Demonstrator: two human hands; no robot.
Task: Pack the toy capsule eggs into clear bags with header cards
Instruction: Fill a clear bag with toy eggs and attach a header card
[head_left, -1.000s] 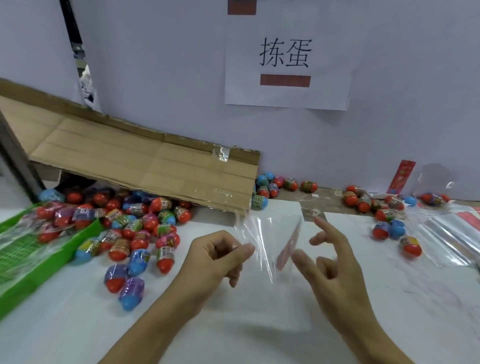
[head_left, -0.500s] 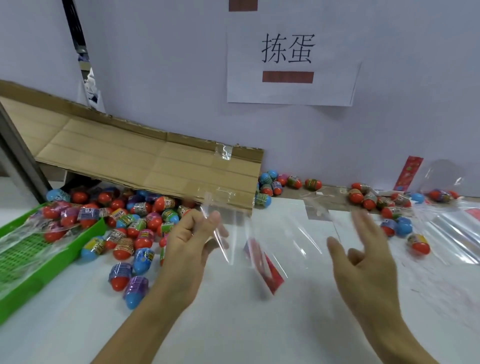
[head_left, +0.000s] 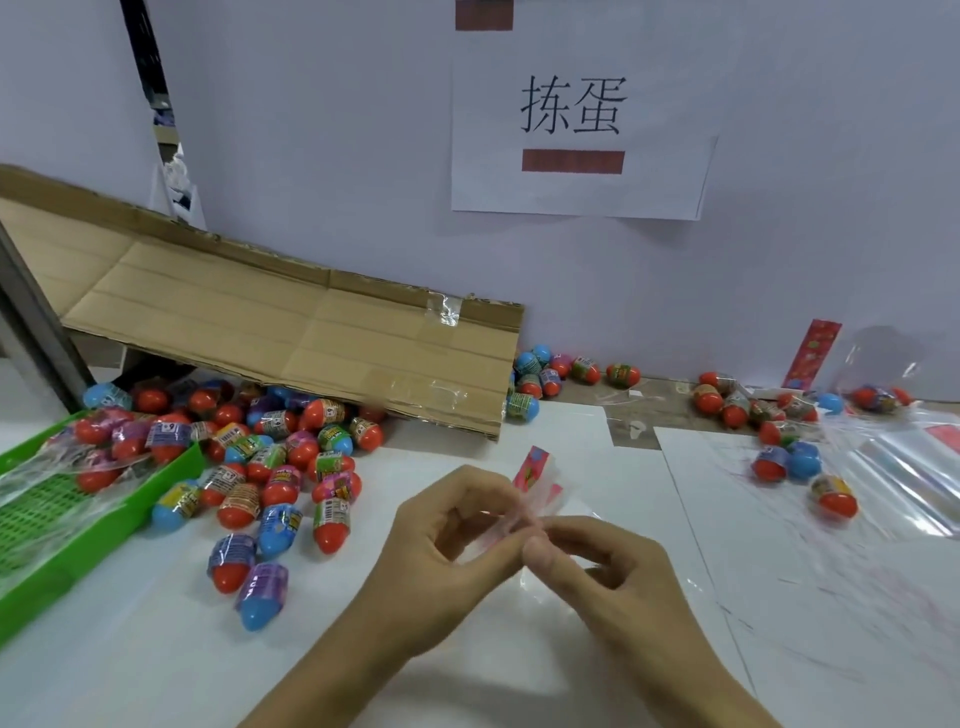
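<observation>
Clear bag (head_left: 535, 499) blurred, bunched btwn hands.

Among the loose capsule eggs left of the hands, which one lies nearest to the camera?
The purple-wrapped egg with a blue tip, lowest in the pile, beside a red-tipped egg.

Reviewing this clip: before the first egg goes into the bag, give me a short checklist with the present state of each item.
1. Both hands on the clear bag: ok; left hand and right hand pinch it together.
2. Header card with the bag: ok, red card shows above the fingers.
3. Bag mouth open: cannot tell; film is bunched and blurred.
4. Bag empty: cannot tell.
5. Loose eggs close by: ok, pile lies left of the hands.
6. A hand free to pick: not ok.
</observation>
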